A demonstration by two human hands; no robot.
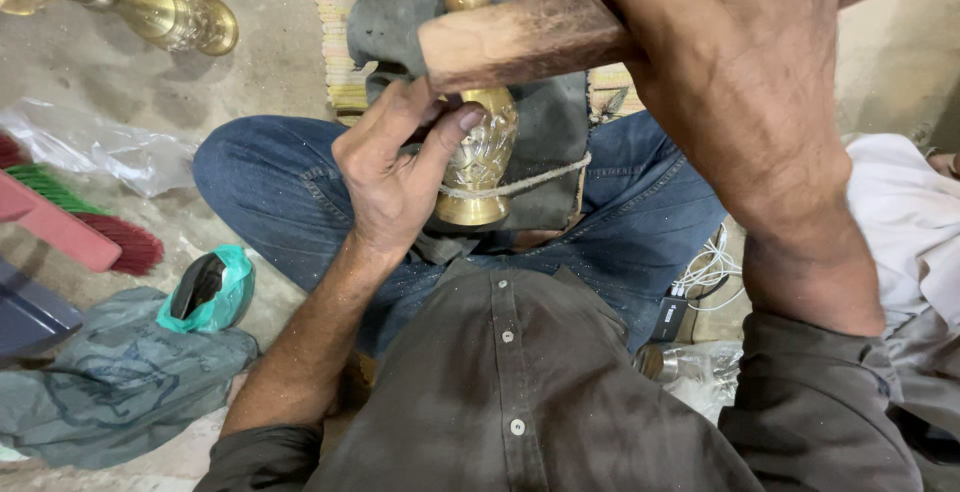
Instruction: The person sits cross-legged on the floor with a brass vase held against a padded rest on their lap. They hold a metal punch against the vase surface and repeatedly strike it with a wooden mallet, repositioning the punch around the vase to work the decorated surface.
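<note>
An engraved brass vase (482, 152) lies between my knees on a dark cloth pad (545, 122), tied down by a thin cord (540, 180). My left hand (395, 167) rests on the vase's bulging body, fingertips pinched at its left side; whether they pinch a small tool I cannot tell. My right hand (735, 82) is raised above it, wrapped around a thick wooden mallet handle (520, 37) that crosses over the vase's neck.
Finished brass vases (175, 12) lie on the floor at top left. A red brush (75, 227), a green bag (210, 292), grey cloth (120, 382) and clear plastic sit at left. White cloth (905, 222), a cable and charger (700, 282) are at right.
</note>
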